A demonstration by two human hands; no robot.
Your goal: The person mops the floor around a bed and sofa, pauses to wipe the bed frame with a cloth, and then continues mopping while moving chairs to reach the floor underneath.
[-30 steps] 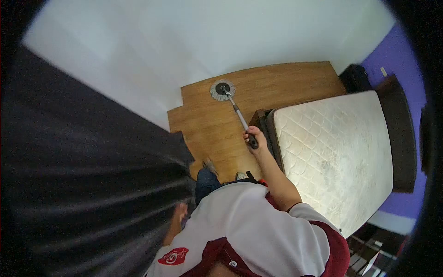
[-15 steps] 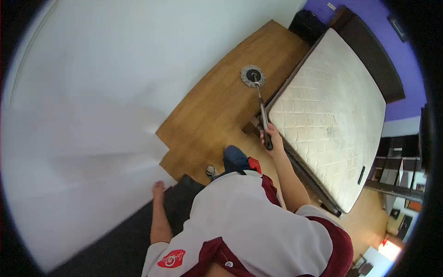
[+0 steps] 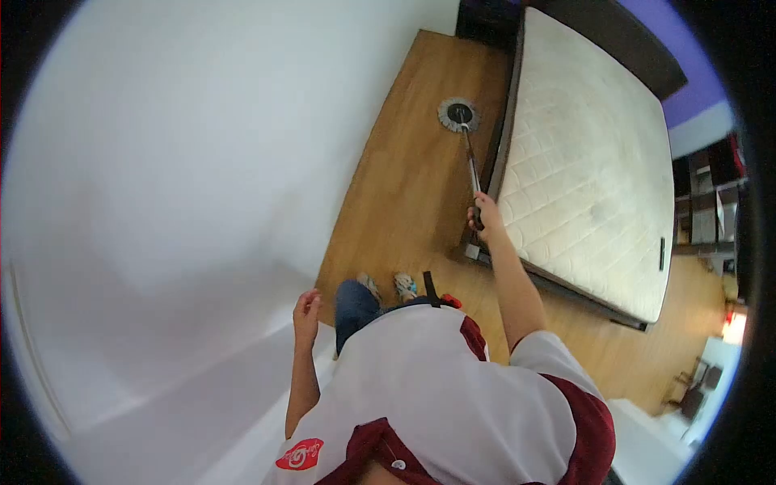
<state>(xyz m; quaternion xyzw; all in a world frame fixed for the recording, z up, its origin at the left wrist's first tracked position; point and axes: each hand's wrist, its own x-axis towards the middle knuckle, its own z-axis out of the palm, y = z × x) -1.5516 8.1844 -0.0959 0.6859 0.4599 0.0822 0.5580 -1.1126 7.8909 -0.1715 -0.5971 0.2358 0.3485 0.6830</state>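
Note:
My right hand point(image 3: 487, 217) is wrapped round the dark grip of a mop, whose metal pole point(image 3: 472, 164) reaches away from me. At its far end, the round mop head point(image 3: 459, 115) with grey fringe lies flat on the wooden floor point(image 3: 396, 162), close to the side of the bed. My left hand point(image 3: 306, 312) hangs in front of the white wall, holding nothing, its fingers loosely bent and apart. Just right of the mop is the bed's bare, stained mattress point(image 3: 594, 170).
The dark bed frame point(image 3: 558, 284) has its near corner beside my right forearm. A white wall point(image 3: 202, 145) bounds the floor strip on the left. A black object point(image 3: 485, 23) stands at the far end. Shelves point(image 3: 707, 202) and a chair point(image 3: 693, 396) are to the right.
My view and body have turned and moved forward along the bed. The mop head now lies nearer the bed frame. My left hand has risen forward beside the wall.

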